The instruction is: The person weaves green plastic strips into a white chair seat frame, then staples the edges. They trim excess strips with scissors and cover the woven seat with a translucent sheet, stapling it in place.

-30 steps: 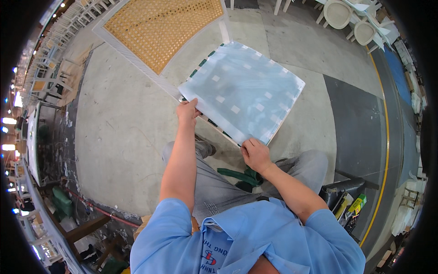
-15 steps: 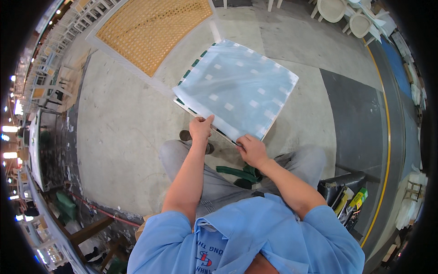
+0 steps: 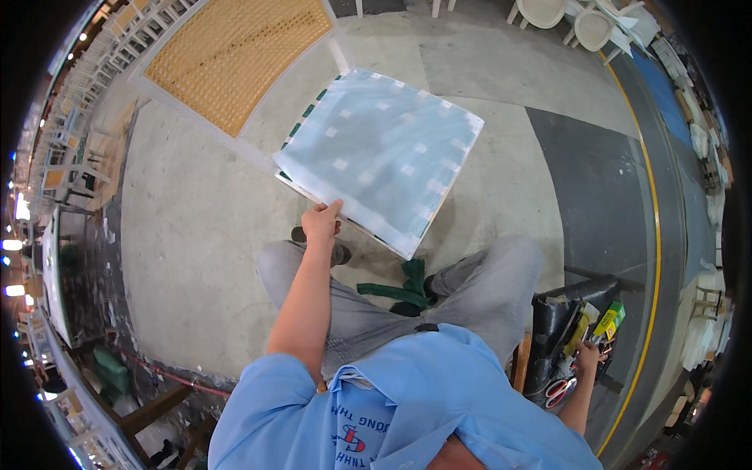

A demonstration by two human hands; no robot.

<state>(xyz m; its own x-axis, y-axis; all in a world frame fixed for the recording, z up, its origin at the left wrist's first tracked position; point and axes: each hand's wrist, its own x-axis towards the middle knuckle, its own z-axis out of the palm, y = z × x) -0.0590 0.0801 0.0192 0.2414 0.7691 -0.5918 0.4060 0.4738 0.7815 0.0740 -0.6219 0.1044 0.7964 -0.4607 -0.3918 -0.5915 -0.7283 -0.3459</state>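
A white chair's square seat [image 3: 384, 153] lies in front of me, covered with a thin, pale-blue cloth through which lighter squares show. Dark green strips show along its left edge. My left hand [image 3: 319, 222] is closed on the seat's near edge, thumb on top of the cloth and fingers curled below. Off to my right, my right hand [image 3: 587, 357] reaches into a black tool holder [image 3: 548, 352] among several tools. Its fingertips are partly hidden there, so any hold is unclear. Beside it are red-handled scissors [image 3: 559, 392] and a green-and-yellow box [image 3: 609, 319].
The chair's woven cane back [image 3: 239, 63] rises at the far left. Dark green strips [image 3: 392, 293] lie on the floor between my legs. Rows of chairs [image 3: 86, 102] line the left side; white chairs [image 3: 591, 30] stand at the far right. A yellow line [image 3: 656, 235] runs along the floor.
My right hand has left the seat's near edge and moved right, down into the tool holder. My left hand stays on the edge. The whole view has shifted slightly.
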